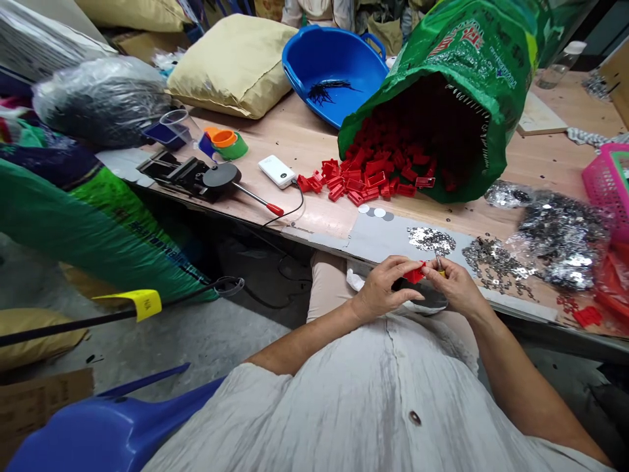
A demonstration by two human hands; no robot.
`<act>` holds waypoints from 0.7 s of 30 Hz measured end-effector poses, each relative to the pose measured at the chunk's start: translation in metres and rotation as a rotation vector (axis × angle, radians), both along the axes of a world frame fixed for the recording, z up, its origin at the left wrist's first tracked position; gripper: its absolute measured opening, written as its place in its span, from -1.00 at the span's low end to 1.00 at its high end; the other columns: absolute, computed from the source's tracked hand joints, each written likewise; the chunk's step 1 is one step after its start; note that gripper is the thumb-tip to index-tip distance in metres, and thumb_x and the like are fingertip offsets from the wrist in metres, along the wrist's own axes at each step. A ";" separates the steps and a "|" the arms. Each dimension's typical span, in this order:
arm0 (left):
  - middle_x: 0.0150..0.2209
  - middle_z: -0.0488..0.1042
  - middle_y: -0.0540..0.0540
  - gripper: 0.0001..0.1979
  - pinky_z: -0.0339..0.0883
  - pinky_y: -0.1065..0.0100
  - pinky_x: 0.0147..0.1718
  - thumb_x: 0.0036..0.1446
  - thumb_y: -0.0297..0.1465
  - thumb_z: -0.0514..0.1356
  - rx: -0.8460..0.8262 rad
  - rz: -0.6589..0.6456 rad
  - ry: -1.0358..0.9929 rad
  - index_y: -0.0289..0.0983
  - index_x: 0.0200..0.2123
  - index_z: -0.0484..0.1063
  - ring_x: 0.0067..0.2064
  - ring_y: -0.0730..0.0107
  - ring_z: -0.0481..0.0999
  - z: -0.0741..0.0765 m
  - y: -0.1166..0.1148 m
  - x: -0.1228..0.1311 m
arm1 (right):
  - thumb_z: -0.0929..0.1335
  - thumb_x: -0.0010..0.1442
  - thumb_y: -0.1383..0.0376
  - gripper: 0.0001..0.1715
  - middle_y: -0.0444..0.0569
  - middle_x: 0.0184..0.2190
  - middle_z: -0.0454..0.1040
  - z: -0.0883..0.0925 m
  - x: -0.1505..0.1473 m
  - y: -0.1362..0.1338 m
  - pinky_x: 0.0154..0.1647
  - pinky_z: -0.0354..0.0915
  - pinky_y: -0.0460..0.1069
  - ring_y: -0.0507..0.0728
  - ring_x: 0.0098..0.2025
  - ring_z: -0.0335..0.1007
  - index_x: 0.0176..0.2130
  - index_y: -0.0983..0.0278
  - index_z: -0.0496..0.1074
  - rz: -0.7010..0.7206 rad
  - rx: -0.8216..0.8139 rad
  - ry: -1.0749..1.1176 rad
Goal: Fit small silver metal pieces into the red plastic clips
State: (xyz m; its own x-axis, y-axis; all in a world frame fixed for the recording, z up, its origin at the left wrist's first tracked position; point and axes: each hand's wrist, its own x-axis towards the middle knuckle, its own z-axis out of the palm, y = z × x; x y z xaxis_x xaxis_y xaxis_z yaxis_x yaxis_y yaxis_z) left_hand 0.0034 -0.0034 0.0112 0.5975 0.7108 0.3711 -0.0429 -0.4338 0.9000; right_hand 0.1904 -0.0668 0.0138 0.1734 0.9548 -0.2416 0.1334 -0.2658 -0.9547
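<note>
My left hand [384, 287] and my right hand [455, 285] meet over my lap at the table's front edge. Both pinch a small red plastic piece [415, 274] between them. My right hand also holds a thin metal tool [438, 260] with a yellow end. Small shiny metal parts [431, 240] lie in a pile on a grey mat [378, 237] just beyond my fingers. More red plastic pieces [366, 181] spill from a green sack [457, 72] lying on its side on the wooden table [314, 141].
A blue basin [327, 62] with dark bits stands at the back. A white power bank [278, 171], a black press tool with a red-tipped lever [216, 180] and tape rolls [227, 142] lie left. Bags of metal parts [560, 242] and a pink basket [607, 183] sit right. A blue chair [108, 426] is lower left.
</note>
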 end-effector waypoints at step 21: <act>-0.18 0.62 -0.09 -0.74 0.17 -0.02 0.29 0.22 -0.27 0.19 0.268 0.078 0.144 -0.23 -0.07 0.46 -0.18 0.36 0.60 -0.005 -0.003 0.000 | 0.45 0.01 -0.12 -0.47 -0.25 -0.59 0.14 0.001 -0.011 -0.007 -0.54 -0.13 -0.07 -0.06 -0.56 -0.07 -0.45 0.25 0.29 0.022 -0.044 0.073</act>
